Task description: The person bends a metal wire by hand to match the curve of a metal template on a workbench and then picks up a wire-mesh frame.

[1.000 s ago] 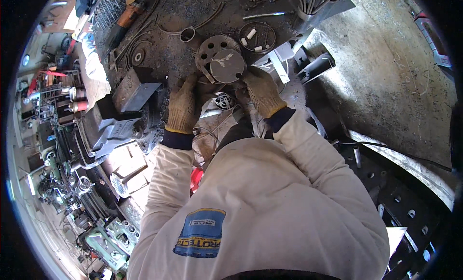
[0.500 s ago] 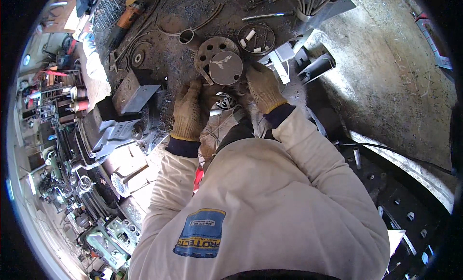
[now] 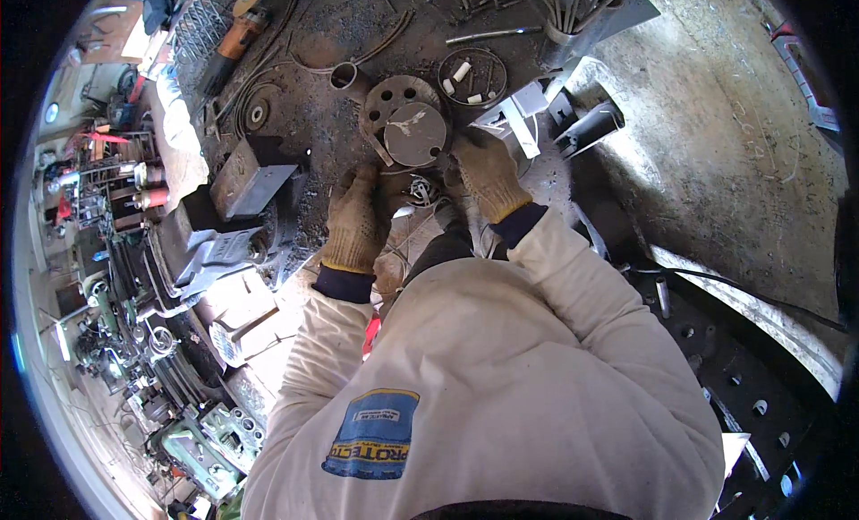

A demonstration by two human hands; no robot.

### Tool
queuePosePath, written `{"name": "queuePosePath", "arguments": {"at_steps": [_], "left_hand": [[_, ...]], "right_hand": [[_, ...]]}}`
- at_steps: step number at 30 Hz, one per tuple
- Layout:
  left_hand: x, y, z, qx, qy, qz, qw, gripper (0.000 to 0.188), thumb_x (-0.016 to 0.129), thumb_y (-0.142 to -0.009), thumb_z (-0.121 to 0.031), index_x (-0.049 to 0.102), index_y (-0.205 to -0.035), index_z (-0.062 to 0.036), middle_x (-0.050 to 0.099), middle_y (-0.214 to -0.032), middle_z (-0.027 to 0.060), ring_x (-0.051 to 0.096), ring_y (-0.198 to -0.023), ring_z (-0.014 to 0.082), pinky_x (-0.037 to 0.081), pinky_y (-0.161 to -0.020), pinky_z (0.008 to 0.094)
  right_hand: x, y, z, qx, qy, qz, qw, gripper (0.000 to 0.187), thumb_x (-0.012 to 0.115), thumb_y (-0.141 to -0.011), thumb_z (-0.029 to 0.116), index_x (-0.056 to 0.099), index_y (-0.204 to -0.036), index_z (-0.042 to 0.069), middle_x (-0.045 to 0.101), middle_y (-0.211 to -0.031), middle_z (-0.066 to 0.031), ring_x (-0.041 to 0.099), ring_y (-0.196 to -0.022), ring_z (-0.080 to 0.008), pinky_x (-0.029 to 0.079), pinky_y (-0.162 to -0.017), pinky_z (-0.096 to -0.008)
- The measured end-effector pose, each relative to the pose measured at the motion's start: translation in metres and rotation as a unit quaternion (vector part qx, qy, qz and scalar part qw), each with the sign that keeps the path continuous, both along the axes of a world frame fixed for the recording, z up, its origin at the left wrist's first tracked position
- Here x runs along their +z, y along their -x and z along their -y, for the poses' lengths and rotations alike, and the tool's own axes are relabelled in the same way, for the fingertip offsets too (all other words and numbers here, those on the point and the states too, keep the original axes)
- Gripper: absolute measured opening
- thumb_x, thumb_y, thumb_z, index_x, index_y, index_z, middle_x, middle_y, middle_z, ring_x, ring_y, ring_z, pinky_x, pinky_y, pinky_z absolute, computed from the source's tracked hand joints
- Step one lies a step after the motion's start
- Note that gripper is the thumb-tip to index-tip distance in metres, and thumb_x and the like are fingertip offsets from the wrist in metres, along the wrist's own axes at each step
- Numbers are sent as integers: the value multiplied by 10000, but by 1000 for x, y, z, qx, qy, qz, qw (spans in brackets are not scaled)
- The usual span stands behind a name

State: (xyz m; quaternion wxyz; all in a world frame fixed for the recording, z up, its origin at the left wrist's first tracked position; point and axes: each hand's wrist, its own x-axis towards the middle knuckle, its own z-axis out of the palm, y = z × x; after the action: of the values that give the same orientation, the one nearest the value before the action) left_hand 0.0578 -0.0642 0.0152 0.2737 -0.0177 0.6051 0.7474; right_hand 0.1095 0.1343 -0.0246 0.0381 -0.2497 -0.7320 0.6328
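Note:
Both my hands wear tan knit gloves with dark cuffs. A round flat metal disc [image 3: 416, 135] lies over part of a larger round metal plate with holes [image 3: 374, 110] on the dirty workbench. My left hand [image 3: 354, 223] is just nearer to me than the disc's left side, its fingers curled in and largely hidden. Close by the disc's right edge, my right hand [image 3: 489, 174] has bent fingers; whatever is inside them is hidden. Between the hands, lower down, a pale tangled item [image 3: 422, 191] shows, too small to make out.
A short metal tube [image 3: 347, 76] stands left of the plate. To the right are a round tray [image 3: 497, 58] with white pieces and a container of rods [image 3: 560, 44]. An angle grinder [image 3: 234, 44] lies far left, nearer a bent steel piece [image 3: 259, 191]. Hoses curl on the bench.
My left hand has drawn slightly toward me, away from the plate. My right hand has shifted slightly nearer and left. The disc and plate look the same apart from a small shift of the view.

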Motion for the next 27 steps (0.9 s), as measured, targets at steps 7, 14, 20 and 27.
{"name": "queuePosePath", "arguments": {"at_steps": [7,14,20,27], "left_hand": [[10,17,0,-66,86,-113,988,389,664,-891,-183,537,-1245,-84,708,-1013,130,698,-854,262,572,-694,349],[4,21,1,-16,-20,75,997,376,418,-1049,-314,521,-1240,-6,678,-1049,165,688,-874,227,562,-708,313],[-8,21,5,-64,149,-127,979,335,439,-1043,-280,526,-1227,-13,679,-1045,166,684,-858,242,561,-695,322],[2,20,7,-196,326,-273,884,327,494,-1012,-225,521,-1255,-7,662,-1138,167,686,-912,245,556,-695,325]], "right_hand": [[-5,2,7,-19,127,-6,992,320,507,-907,300,665,-951,25,673,-766,-167,652,-673,-319,503,-665,-425],[11,0,-5,22,14,1,1000,222,619,-870,285,677,-911,75,669,-738,-91,636,-623,-259,509,-625,-388],[52,-9,-25,-20,-514,-176,839,758,853,-639,374,579,-1299,121,631,-1176,-102,577,-1126,-293,445,-965,-437],[35,11,-32,118,-480,-129,860,925,835,-589,525,524,-1340,84,550,-1303,-148,480,-1254,-326,357,-1043,-500]]}}
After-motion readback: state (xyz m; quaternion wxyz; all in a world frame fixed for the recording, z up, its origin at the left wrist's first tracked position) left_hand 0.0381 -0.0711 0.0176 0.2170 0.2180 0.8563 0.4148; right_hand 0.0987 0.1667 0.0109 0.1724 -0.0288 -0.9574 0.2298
